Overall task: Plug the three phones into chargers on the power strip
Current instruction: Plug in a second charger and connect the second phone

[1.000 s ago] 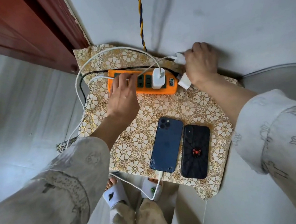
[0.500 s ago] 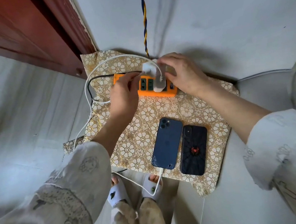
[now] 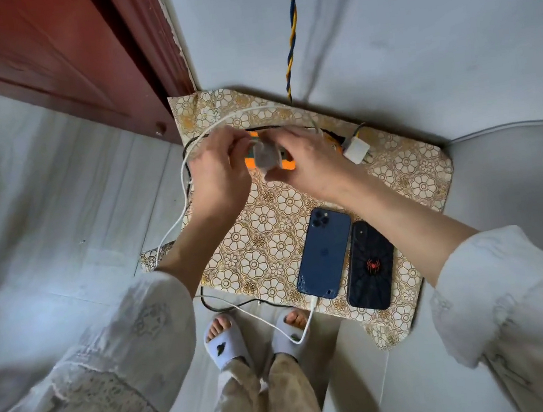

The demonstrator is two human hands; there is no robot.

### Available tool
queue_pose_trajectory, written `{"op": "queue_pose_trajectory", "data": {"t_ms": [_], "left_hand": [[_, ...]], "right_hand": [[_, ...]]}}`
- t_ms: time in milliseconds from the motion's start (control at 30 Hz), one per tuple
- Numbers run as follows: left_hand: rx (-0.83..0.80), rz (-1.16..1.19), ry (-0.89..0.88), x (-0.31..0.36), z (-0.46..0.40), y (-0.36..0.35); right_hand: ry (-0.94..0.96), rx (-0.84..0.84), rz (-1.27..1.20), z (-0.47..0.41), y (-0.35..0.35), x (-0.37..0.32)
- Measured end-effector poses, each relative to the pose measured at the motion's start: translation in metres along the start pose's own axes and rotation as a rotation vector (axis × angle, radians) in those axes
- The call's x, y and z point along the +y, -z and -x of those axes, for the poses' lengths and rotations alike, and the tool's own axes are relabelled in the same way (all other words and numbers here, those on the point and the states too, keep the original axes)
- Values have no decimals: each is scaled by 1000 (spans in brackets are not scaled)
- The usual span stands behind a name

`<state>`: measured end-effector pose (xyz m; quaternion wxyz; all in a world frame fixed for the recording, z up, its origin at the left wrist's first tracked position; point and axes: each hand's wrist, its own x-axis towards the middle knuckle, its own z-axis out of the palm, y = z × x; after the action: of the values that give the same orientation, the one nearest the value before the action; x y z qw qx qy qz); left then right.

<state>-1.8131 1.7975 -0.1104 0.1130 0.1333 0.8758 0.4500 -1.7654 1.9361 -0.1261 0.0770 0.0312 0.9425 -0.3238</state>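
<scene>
The orange power strip (image 3: 251, 164) lies at the back of the cloth-covered table, mostly hidden under my hands. Above it, my left hand (image 3: 221, 174) and my right hand (image 3: 312, 162) meet on a blurred white charger (image 3: 265, 156), which the fingers of both pinch. A second white charger (image 3: 356, 149) lies at the strip's right end. The blue phone (image 3: 324, 254) lies face down near the front with a white cable (image 3: 279, 329) in its bottom port. The black phone (image 3: 369, 265) with a red spider lies beside it on the right. No third phone is in view.
The gold floral cloth (image 3: 266, 227) covers the small table against a grey wall. A red wooden door (image 3: 54, 61) stands at the left. A twisted blue and yellow wire (image 3: 290, 30) runs down the wall. My slippered feet (image 3: 255, 332) are under the front edge.
My right hand has come in from the chargers at the strip's right end to over its middle. My left hand has lifted off the strip to meet it on the white charger.
</scene>
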Motion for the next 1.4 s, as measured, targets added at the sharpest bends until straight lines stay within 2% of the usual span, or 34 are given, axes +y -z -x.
{"op": "queue_pose_trajectory", "data": {"t_ms": [100,200,300,467,500,567,667,800,1133,1400], "left_hand": [[-53,-51,-40,0,-7,-1],[-85,-152,-105,-9,-3,-1],[-91,-171,-123,-22,9,-2],[-15,-338,-172,-47,34,-10],[-58,-369,-189,-50,36,-13],[-248,-433,-189,-56,35,-20],[-512,-563,-110,-67,23,-28],[-649,-668,-148,-74,17,-32],[-689,-703,-130,-73,13,-32],[-676,-776,-144,-75,15,-31]], "right_hand": [[-73,57,6,-4,2,1],[-117,40,138,-6,5,9],[-150,32,167,-10,12,15],[-256,3,106,-21,25,17],[-265,-15,95,-24,26,15],[-271,-77,136,-29,28,13],[-322,-148,241,-40,31,12],[-376,-217,291,-50,32,10],[-418,-222,305,-48,30,4],[-352,-218,381,-47,28,1]]}}
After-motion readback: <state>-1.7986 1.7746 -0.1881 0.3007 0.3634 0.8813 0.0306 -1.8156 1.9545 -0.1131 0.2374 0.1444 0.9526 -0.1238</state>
